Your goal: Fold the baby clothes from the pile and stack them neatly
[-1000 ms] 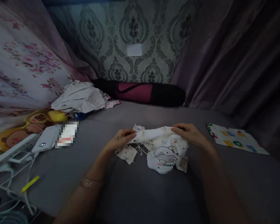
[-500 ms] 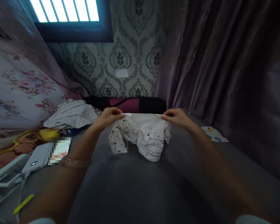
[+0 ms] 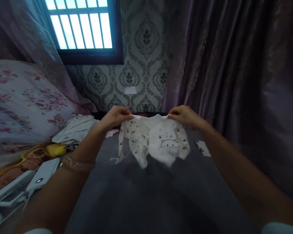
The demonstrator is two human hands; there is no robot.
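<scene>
Left hand (image 3: 115,117) and right hand (image 3: 185,116) both pinch top edge of small white printed-cloth garment (image 3: 155,138), hanging above grey cloth-covered bed (image 3: 141,201), toward far edge. Best done with pinches level, edge evenly taut.

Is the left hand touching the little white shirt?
Touching: the head view shows the left hand pinching the top edge of the white shirt, thumb against the cloth.

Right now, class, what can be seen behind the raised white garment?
Above the white garment, a strip of a dark bundle and patterned wallpaper show. Whatever the garment directly covers cannot be seen.
</scene>
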